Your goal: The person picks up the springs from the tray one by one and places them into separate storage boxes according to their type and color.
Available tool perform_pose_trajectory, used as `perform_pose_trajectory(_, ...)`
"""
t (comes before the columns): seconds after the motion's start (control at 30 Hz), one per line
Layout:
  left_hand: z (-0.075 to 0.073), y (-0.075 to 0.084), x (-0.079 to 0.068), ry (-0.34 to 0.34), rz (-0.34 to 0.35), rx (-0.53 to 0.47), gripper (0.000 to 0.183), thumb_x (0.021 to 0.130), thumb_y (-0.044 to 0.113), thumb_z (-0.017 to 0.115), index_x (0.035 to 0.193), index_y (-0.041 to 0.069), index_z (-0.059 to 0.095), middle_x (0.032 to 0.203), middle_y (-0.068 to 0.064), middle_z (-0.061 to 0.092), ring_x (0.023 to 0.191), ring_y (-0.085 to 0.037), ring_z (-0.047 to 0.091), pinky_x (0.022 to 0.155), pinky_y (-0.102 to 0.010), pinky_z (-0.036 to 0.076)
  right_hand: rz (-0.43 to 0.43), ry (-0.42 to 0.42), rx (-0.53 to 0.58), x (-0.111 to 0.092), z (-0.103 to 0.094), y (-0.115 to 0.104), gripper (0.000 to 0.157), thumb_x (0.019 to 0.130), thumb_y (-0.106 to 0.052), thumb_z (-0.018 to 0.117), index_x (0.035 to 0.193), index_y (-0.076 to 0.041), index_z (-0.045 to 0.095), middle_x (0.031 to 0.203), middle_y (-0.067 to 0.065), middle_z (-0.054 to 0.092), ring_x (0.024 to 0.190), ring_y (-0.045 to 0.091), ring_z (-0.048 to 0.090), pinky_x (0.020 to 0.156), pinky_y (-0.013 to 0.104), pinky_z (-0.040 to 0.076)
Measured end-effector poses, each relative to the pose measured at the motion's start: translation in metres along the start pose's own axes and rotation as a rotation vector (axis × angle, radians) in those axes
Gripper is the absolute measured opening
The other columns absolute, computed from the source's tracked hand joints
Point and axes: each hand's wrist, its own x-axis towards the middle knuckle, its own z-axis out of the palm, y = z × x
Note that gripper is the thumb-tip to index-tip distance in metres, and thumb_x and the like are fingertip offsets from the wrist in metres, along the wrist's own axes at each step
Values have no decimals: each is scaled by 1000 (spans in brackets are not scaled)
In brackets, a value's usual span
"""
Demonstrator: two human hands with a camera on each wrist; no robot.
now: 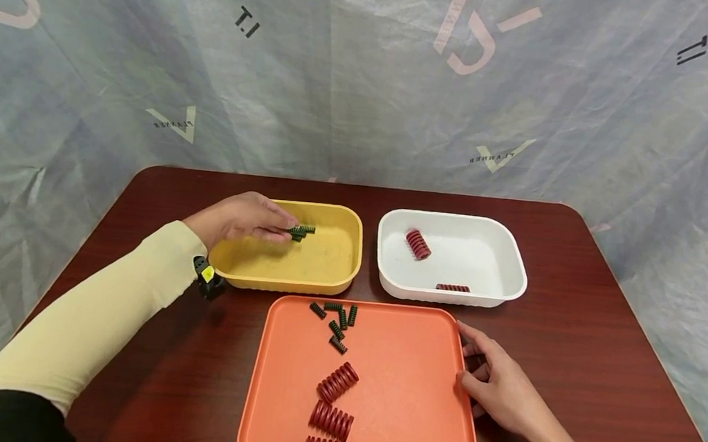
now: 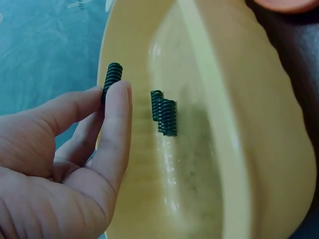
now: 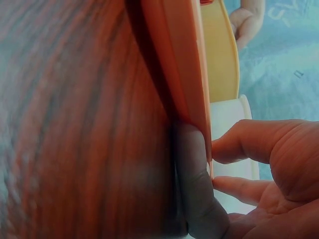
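Note:
My left hand (image 1: 248, 218) reaches over the yellow bin (image 1: 346, 262). Between thumb and fingers it pinches a small dark green spring (image 2: 113, 73), clear in the left wrist view. Two more green springs (image 2: 167, 117) lie together on the bin's floor. With my right hand (image 1: 500, 385) I grip the right rim of the orange tray (image 1: 406, 385); the right wrist view shows a finger (image 3: 194, 174) underneath its edge. Several green springs (image 1: 336, 329) are scattered at the tray's far side, and three bigger red springs (image 1: 332, 420) line its near left part.
A white bin (image 1: 476, 258) stands right of the yellow one, with a red spring (image 1: 418, 245) and another red spring (image 1: 452, 288) inside. Both bins sit behind the tray on a dark wood table (image 1: 583, 322). A printed grey sheet (image 1: 353, 75) hangs behind.

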Motion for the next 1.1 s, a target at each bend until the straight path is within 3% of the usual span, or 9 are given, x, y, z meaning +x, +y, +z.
perform_pose_trajectory(0.23,3,7,8,-26,-34,51,37,105,6,60,138,-10,59,135,-24,62,98,-19,73,97,-34,57,-17,-7,15,0,0,1,76,93,9,62,160,-4,30,121,26,53,70,22,67,43,41,59)
perform_pose_trajectory(0.5,8,11,20,-52,-66,81,34,103,2,61,135,-12,60,113,-19,72,85,-16,74,90,-32,60,-24,-14,14,0,0,2,76,93,10,62,160,-3,28,120,26,53,69,22,67,42,41,59)
perform_pose_trajectory(0.73,9,12,24,-68,-94,95,34,104,2,60,135,-12,60,111,-17,72,84,-17,73,85,-29,62,-7,-4,17,0,1,1,77,92,10,62,160,-4,29,121,25,54,71,21,67,43,41,59)
perform_pose_trajectory(1.1,3,13,28,-84,-88,160,34,104,3,60,135,-11,60,119,-21,68,94,-20,73,96,-34,58,-23,9,8,0,1,2,77,92,9,63,160,-5,31,120,25,54,69,20,66,42,40,59)
